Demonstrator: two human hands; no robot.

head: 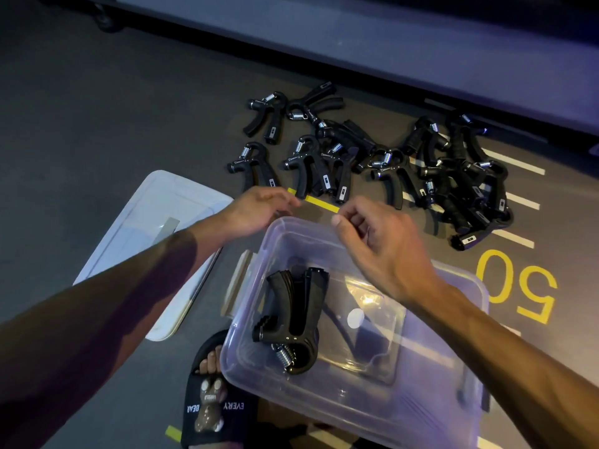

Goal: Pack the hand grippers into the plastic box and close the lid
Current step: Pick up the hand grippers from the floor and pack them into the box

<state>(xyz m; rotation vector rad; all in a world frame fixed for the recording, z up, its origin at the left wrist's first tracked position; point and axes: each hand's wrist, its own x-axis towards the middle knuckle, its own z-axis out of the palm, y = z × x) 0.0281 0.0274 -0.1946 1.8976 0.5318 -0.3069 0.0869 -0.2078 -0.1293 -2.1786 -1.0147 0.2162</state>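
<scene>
Packing barely begun: clear plastic box sits open on the floor with a small stack of black hand grippers at its left end, rest of its bottom bare. Loose grippers lie scattered and partly piled on the floor just beyond the box's far rim. Lid lies flat to the left of the box, touching nothing in hand. Left hand hovers past the far-left corner, fingers loosely bent, holding nothing. Right hand hovers over the far rim, fingers loosely curled, apparently empty. Risk, as judged: the right-hand heap is interlocked, so grabbing one may drag others; untidy stacking could stand proud and stop the lid seating.
</scene>
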